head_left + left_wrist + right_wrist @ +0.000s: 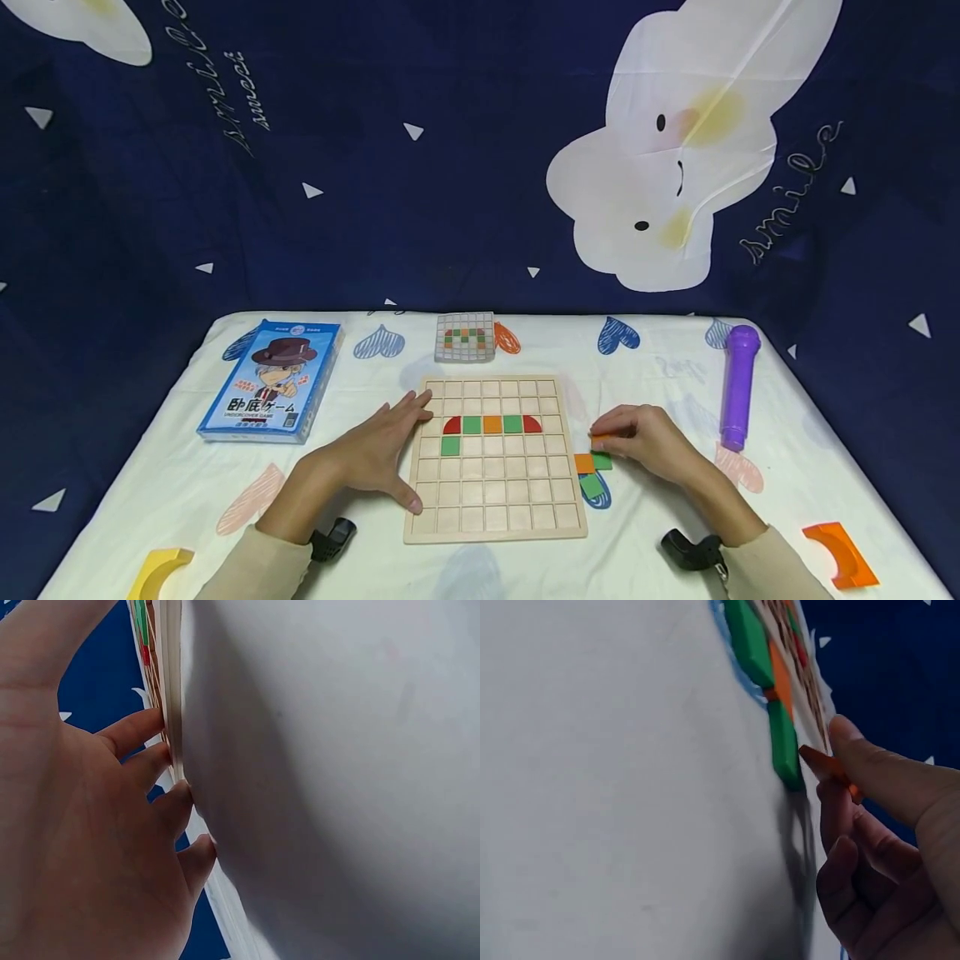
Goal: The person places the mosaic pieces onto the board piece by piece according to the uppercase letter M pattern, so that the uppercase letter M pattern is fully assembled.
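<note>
A wooden grid board (495, 487) lies mid-table. One of its rows holds a red quarter-round tile (453, 426), a green, an orange (492, 425) and another green tile, then a second red piece (532, 425). Below the left red piece sits a green tile (450, 447). My left hand (367, 454) is spread along the board's left edge, fingertips and thumb touching the rim. Between thumb and fingers my right hand (648, 437) pinches an orange square tile (829, 766), right of the board. Just under it lie an orange tile (584, 464) and two green tiles (592, 486).
Behind the board stands a small pattern card (465, 337) showing a coloured grid. A blue game box (272, 383) lies at left, a purple microphone-shaped object (739, 387) at right. Near the front corners are a yellow arch block (159, 573) and an orange one (843, 557).
</note>
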Demonstrator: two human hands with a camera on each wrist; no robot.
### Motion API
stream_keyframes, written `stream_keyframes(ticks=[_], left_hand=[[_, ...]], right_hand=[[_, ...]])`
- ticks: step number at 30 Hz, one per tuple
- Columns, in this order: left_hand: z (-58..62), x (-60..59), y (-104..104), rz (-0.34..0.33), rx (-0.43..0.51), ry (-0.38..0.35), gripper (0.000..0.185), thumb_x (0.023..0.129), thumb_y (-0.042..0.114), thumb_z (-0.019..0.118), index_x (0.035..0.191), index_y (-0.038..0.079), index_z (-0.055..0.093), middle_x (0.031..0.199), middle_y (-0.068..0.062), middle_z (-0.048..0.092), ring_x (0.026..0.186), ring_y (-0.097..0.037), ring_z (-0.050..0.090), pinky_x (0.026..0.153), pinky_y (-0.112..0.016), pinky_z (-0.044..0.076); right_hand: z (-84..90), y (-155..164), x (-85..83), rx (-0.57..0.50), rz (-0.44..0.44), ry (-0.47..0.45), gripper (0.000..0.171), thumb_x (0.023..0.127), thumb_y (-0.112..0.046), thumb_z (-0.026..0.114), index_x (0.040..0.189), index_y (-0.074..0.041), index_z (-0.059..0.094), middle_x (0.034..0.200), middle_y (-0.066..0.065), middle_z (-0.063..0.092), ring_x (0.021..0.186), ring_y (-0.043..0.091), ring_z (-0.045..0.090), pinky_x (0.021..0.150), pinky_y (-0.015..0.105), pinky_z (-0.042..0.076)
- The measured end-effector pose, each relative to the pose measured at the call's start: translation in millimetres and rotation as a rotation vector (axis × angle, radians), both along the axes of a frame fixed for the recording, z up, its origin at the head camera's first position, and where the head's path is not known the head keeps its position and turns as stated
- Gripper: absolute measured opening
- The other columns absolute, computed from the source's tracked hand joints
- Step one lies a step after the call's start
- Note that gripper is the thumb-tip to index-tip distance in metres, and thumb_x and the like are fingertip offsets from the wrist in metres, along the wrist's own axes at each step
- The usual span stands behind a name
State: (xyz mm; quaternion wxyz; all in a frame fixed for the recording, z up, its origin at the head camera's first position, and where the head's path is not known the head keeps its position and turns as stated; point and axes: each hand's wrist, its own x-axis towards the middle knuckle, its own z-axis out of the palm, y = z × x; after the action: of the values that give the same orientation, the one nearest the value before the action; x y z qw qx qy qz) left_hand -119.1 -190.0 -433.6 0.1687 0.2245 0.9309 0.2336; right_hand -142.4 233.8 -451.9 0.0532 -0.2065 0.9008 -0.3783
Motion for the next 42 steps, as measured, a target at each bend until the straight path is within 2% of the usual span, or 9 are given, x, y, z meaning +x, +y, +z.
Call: stream_keyframes(ticks=[6, 14, 19, 23, 27, 32, 35, 42], left_hand=[[0.3, 0.1, 0.2, 0.0, 0.002, 0.001, 0.131, 0.049, 0.065, 0.094, 0.152, 0.005, 0.041, 0.173, -0.013, 0.017, 0.161, -0.039, 0.014, 0.13, -0.062, 0.018], [0.3, 0.6, 0.8, 0.002, 0.0, -0.002, 0.13, 0.049, 0.066, 0.094, 0.151, 0.004, 0.042, 0.173, -0.014, 0.018, 0.161, -0.039, 0.014, 0.13, -0.062, 0.018], [0.1, 0.4, 0.8, 0.0, 0.001, -0.002, 0.131, 0.049, 0.066, 0.094, 0.153, 0.004, 0.041, 0.173, -0.013, 0.017, 0.161, -0.039, 0.014, 0.13, -0.062, 0.018], [-0.5, 0.4, 0.5, -0.003, 0.003, 0.004, 0.132, 0.049, 0.066, 0.094, 0.153, 0.004, 0.041, 0.173, -0.014, 0.017, 0.161, -0.039, 0.014, 0.13, -0.062, 0.018], [-0.8, 0.5, 0.6, -0.005, 0.007, 0.002, 0.132, 0.05, 0.066, 0.094, 0.153, 0.004, 0.04, 0.173, -0.014, 0.017, 0.161, -0.039, 0.014, 0.13, -0.063, 0.017], [-1.3, 0.2, 0.8, -0.002, 0.008, 0.001, 0.134, 0.049, 0.066, 0.094, 0.154, 0.004, 0.038, 0.173, -0.014, 0.017, 0.161, -0.039, 0.013, 0.13, -0.062, 0.017], [-1.7, -0.3, 0.7, -0.002, 0.009, 0.001, 0.134, 0.049, 0.066, 0.094, 0.154, 0.004, 0.038, 0.173, -0.014, 0.016, 0.161, -0.039, 0.013, 0.13, -0.062, 0.017], [-1.4, -0.3, 0.5, 0.004, 0.006, -0.006, 0.133, 0.049, 0.066, 0.094, 0.154, 0.005, 0.039, 0.173, -0.013, 0.016, 0.161, -0.039, 0.013, 0.131, -0.062, 0.016]], right_hand=[[6.3, -4.0, -0.7, -0.036, -0.012, 0.021, 0.019, 0.082, -0.024, 0.085, 0.098, -0.015, 0.083, 0.099, -0.002, 0.081, 0.091, -0.005, 0.069, 0.076, 0.017, 0.059], [17.2, -20.4, 1.9, -0.055, 0.018, -0.029, 0.028, 0.08, -0.025, 0.087, 0.104, -0.013, 0.082, 0.105, 0.0, 0.08, 0.093, -0.004, 0.069, 0.074, 0.019, 0.06], [18.7, -35.2, 2.5, -0.075, 0.077, -0.067, 0.027, 0.082, -0.02, 0.085, 0.108, -0.012, 0.081, 0.112, 0.005, 0.079, 0.098, -0.001, 0.071, 0.076, 0.019, 0.062], [18.2, -48.0, 2.4, -0.102, 0.142, -0.057, 0.025, 0.084, -0.016, 0.083, 0.109, -0.012, 0.08, 0.114, 0.007, 0.078, 0.104, 0.008, 0.073, 0.077, 0.02, 0.063], [17.8, -60.6, 3.2, -0.093, 0.184, -0.028, 0.023, 0.085, -0.013, 0.082, 0.107, -0.016, 0.081, 0.115, 0.003, 0.077, 0.109, 0.014, 0.071, 0.079, 0.021, 0.063], [16.1, -78.5, 5.6, -0.119, 0.223, -0.064, 0.022, 0.085, -0.008, 0.08, 0.106, -0.016, 0.081, 0.119, 0.001, 0.076, 0.118, 0.022, 0.068, 0.084, 0.023, 0.063], [13.5, -89.8, 7.5, -0.142, 0.247, -0.091, 0.022, 0.085, -0.008, 0.08, 0.105, -0.015, 0.081, 0.118, -0.001, 0.076, 0.119, 0.022, 0.068, 0.089, 0.021, 0.061], [9.2, -117.6, 12.8, -0.138, 0.293, -0.088, 0.02, 0.084, -0.009, 0.081, 0.104, -0.015, 0.082, 0.115, -0.004, 0.077, 0.116, 0.017, 0.069, 0.094, 0.021, 0.059]])
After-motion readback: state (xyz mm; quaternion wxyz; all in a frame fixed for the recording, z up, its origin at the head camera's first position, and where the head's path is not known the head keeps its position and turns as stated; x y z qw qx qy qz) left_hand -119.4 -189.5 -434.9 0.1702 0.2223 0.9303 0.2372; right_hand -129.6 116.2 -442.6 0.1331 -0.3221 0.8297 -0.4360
